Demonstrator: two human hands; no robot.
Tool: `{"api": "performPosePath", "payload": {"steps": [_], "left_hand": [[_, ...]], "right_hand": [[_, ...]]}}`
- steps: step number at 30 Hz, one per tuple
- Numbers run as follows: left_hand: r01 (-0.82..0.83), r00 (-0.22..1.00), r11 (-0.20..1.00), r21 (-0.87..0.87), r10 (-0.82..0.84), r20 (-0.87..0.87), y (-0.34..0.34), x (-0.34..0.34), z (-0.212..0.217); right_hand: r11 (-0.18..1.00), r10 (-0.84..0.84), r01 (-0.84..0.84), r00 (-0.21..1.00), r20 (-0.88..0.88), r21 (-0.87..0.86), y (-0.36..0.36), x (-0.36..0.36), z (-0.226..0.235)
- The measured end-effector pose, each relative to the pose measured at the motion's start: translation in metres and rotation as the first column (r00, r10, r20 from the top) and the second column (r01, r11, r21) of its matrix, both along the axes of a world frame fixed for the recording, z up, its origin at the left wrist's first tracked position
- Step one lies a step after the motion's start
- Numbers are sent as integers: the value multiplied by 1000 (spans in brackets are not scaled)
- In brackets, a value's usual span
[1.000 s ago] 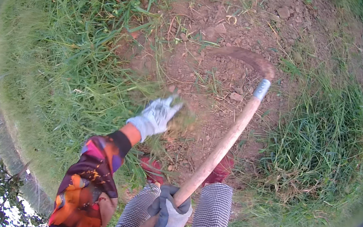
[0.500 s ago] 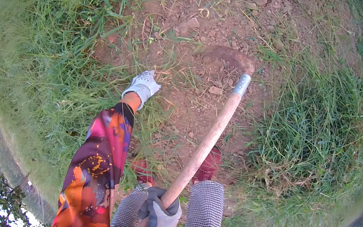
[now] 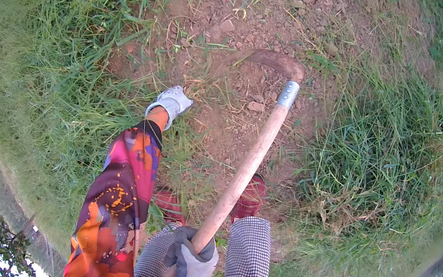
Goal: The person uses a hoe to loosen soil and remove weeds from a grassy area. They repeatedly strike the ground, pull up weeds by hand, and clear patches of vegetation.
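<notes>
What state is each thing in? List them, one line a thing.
Hoe: handle slanted, rusty blade resting on the bare soil.
Right hand: gloved, closed around the handle's lower end.
Left hand: gloved, reaching down into the grass, holding nothing visible.
Red shoes: planted beside the handle.

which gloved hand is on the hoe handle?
The right hand, gripping the wooden hoe handle near its end. The left hand reaches down to the grass, off the handle.
</notes>
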State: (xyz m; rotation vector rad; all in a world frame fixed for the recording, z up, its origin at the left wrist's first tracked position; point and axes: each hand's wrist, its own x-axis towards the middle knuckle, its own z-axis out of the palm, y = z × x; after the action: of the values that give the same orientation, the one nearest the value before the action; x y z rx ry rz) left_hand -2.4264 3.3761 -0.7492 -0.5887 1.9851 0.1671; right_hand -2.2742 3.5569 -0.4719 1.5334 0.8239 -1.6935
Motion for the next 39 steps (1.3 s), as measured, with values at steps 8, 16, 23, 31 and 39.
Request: {"api": "performPosePath", "payload": {"steps": [8,16,23,31,39], "left_hand": [[-100,995,995,23,100,-21,-9,9,-3],[88,994,995,-45,-91,-57,28,14,18],[51,961,993,-103,-77,-264,8,37,0],[64,998,997,46,-64,-8,15,-1,7],[397,918,917,45,-396,-31,19,36,19]], "right_hand": [[998,-29,27,999,-35,-51,-9,11,0],[999,-37,37,999,-23,11,-15,12,-4],[999,43,-43,997,-60,12,-23,9,2],[998,33,-31,999,-30,57,-13,19,-7],[1000,2,-2,992,-129,0,-20,18,-2]]}}
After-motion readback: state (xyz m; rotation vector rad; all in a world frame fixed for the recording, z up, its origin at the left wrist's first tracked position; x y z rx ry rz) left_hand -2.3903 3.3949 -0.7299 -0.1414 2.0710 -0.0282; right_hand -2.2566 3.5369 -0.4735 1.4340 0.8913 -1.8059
